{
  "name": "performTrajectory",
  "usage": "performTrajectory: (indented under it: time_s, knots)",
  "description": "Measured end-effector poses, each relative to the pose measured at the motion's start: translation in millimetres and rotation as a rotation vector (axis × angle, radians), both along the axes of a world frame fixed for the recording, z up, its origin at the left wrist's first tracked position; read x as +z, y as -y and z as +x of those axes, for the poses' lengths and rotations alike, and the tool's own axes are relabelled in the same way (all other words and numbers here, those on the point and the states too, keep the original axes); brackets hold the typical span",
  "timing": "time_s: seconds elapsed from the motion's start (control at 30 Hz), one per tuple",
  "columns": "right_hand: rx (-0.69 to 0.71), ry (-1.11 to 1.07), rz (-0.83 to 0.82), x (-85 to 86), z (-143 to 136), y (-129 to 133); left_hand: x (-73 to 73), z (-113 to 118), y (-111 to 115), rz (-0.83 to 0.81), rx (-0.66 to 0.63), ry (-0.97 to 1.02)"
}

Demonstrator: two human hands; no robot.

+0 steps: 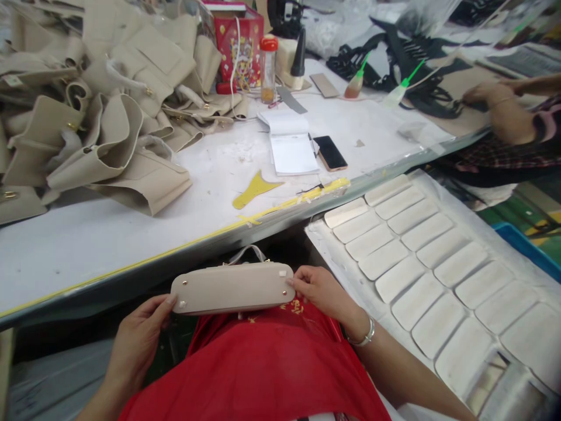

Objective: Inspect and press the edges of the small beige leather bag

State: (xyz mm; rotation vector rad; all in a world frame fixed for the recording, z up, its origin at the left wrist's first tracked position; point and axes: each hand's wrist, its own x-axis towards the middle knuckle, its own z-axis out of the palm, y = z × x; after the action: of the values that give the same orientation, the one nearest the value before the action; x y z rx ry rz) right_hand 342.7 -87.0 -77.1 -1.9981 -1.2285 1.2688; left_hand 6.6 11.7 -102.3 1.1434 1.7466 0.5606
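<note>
Pinches one rounded end of the beige bag (232,286) with the left hand (142,327), thumb over the rim; pinches the opposite end with the right hand (318,289), thumb and forefinger near the corner; cannot tell how far round beneath with the hidden fingertips. Holds the bag just on the near side of the white worktable (210,172), over the red apron (258,374).

Looks, at this step, like an inspection of the base, with gold studs (284,293) and small white patches (283,273) in plain sight; calls next, most likely, for a steady grip at both ends and a careful turn or wipe, without scuffing the surface.

Faces underside up, toward the camera; points handle (248,252) away, at the worktable; runs lengthwise from hand to hand, roughly along the worktable's front edge, though not quite parallel to it.

Spot, on the worktable's left side, a heap of beige bags (123,123); nearer its middle, a notepad (293,149) beside a phone (332,153); before its right half, rows of pale panels (412,216); at its far right, a co-worker's hand (486,93).
</note>
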Motion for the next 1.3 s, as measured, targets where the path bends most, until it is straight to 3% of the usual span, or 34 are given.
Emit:
performTrajectory:
  time_s: [0.13, 0.43, 0.6, 0.77, 1.07, 1.3]
  knots:
    - [-0.013, 0.013, 0.013, -2.6, 0.3, 0.8, -6.9, -1.7, -1.5, -0.073, 0.017, 0.105]
    - [-0.007, 0.023, -0.019, -2.4, 1.4, -2.5, 5.0, 7.7, -5.7, -0.066, -0.028, 0.092]
    - [0.033, 0.051, -0.068, 1.9, -1.5, -5.2, 11.2, 8.6, -10.9, 0.028, -0.203, 0.001]
    - [0.039, 0.035, -0.186, -2.8, -2.6, -14.3, 7.0, -2.2, -27.1, 0.113, -0.327, -0.02]
    - [0.043, 0.025, -0.23, -2.4, -6.4, -12.9, 1.1, -12.0, -31.7, 0.037, -0.327, 0.106]
    - [0.018, -0.035, -0.264, -7.2, -4.7, -13.5, 0.5, -13.9, -31.6, -0.1, -0.25, 0.272]
